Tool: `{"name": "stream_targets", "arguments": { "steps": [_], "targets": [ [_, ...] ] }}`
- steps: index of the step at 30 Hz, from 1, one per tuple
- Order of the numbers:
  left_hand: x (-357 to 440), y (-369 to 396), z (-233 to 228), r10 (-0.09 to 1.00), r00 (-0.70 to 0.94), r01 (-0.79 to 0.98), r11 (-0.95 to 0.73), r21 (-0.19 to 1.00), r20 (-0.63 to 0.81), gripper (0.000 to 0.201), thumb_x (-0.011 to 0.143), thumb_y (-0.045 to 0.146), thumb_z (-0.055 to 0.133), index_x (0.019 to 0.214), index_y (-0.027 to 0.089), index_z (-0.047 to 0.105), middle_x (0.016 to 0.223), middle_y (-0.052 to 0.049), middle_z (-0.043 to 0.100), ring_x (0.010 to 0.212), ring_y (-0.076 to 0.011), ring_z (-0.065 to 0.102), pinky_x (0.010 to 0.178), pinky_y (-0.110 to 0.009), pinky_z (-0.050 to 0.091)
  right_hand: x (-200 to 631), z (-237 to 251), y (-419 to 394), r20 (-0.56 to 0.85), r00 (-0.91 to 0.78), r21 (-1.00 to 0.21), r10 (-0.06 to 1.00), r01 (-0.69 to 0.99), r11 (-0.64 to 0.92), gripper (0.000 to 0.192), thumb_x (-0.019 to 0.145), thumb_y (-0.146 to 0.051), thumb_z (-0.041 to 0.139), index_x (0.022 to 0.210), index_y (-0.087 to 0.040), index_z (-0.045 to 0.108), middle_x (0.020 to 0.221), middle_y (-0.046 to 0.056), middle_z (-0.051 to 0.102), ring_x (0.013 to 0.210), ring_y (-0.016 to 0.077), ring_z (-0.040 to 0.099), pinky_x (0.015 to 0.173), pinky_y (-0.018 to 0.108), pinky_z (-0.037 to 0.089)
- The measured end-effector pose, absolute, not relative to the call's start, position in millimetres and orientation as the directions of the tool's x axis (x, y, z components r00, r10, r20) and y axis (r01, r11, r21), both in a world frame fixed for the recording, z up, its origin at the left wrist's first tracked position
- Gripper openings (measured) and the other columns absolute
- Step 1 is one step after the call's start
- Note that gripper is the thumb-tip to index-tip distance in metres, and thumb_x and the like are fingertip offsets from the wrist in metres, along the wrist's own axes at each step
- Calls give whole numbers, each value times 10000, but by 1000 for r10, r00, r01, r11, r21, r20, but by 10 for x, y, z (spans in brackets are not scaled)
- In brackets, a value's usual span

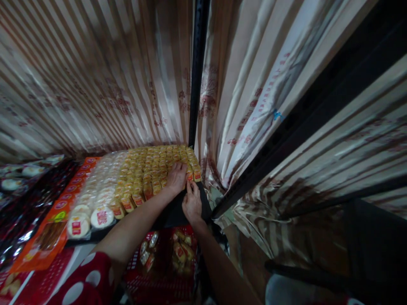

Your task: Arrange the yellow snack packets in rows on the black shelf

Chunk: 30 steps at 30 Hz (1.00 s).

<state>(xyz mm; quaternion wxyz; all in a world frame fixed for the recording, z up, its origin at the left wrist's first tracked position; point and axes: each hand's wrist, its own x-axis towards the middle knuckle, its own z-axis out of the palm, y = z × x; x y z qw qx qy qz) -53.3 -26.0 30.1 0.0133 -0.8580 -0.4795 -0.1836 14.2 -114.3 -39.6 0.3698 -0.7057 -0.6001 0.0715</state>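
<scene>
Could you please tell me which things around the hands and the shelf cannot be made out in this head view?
- Left hand: its fingertips lie among the yellow packets; any grip is hidden.
- Right hand: what its fingertips pinch is too small to tell.
- Packet labels: blurred.
- Red basket: partly covered by both forearms, cut off by the bottom edge.

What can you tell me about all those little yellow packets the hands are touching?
The yellow packets are small, shiny wrapped snacks with red-orange labels, packed upright in tight rows on a dark shelf. They fill its back right part, beside round white packets. The left hand rests flat on them; the right hand touches the front row's right end.
</scene>
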Motion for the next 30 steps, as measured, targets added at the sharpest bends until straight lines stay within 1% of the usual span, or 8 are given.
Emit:
{"name": "stream_targets", "arguments": {
  "steps": [4, 11, 14, 17, 19, 23, 27, 30],
  "targets": [
    [-531, -290, 267, 795, 514, 807, -575, 132, 321, 174, 863, 236, 483, 993, 171, 577, 988, -86, 543, 991, -228, 463, 859, -347, 400, 138, -368, -1145, 321, 272, -589, 907, 808, -34, 643, 720, -21, 370, 1354, -125, 389, 1326, 133, 415, 1202, 235, 404, 1021, 380, 380],
    [-504, -360, 272, 790, 512, 820, -566, 81, 337, 171, 835, 203, 508, 983, 146, 571, 1010, -94, 536, 989, -239, 441, 860, -351, 402, 139, -355, -1147, 316, 264, -580, 911, 814, -34, 573, 725, -16, 358, 1285, -75, 470, 1308, 150, 431, 1223, 243, 360, 1045, 390, 356],
    [-528, -379, 235, 769, 535, 798, -596, 90, 350, 191, 849, 207, 490, 1021, 159, 559, 1017, -89, 536, 1008, -233, 430, 881, -357, 391, 142, -378, -1137, 324, 267, -593, 908, 805, -26, 587, 719, -17, 364, 1294, -89, 463, 1303, 141, 437, 1225, 241, 350, 1047, 392, 355],
    [-535, -380, 209, 790, 512, 815, -571, 102, 338, 213, 857, 208, 474, 1053, 173, 550, 1024, -86, 532, 1016, -229, 429, 886, -364, 388, 143, -387, -1130, 323, 275, -600, 905, 799, -29, 596, 715, -16, 369, 1291, -127, 472, 1294, 131, 441, 1221, 238, 353, 1037, 397, 362],
    [-532, -385, 217, 804, 495, 827, -552, 105, 328, 225, 855, 212, 476, 1066, 173, 545, 1034, -86, 527, 1018, -230, 429, 881, -365, 392, 144, -383, -1129, 320, 278, -595, 906, 803, -36, 580, 713, -15, 370, 1271, -117, 493, 1293, 140, 437, 1218, 246, 349, 1041, 397, 355],
    [-560, -460, 274, 780, 520, 805, -584, 105, 349, 228, 861, 216, 457, 1063, 164, 547, 1073, -94, 519, 1019, -234, 425, 903, -377, 392, 150, -385, -1124, 321, 279, -599, 905, 800, -34, 580, 702, -12, 385, 1269, -83, 483, 1292, 155, 437, 1213, 247, 345, 1052, 380, 339],
    [-643, -697, 273, 742, 548, 749, -640, 168, 385, 238, 871, 191, 412, 1058, 178, 560, 1088, -89, 526, 1020, -221, 433, 917, -376, 401, 173, -439, -1116, 340, 284, -637, 896, 771, -3, 510, 759, -92, 416, 1265, -107, 475, 1287, 140, 457, 1212, 235, 356, 1037, 394, 351],
    [-725, -989, 167, 742, 541, 702, -658, 275, 395, 258, 849, 158, 417, 1053, 178, 574, 1073, -80, 538, 1011, -210, 452, 901, -358, 428, 205, -501, -1118, 362, 316, -687, 877, 726, 22, 457, 795, -116, 364, 1232, -114, 497, 1263, 130, 481, 1198, 215, 383, 1022, 396, 366]
  ]
}}
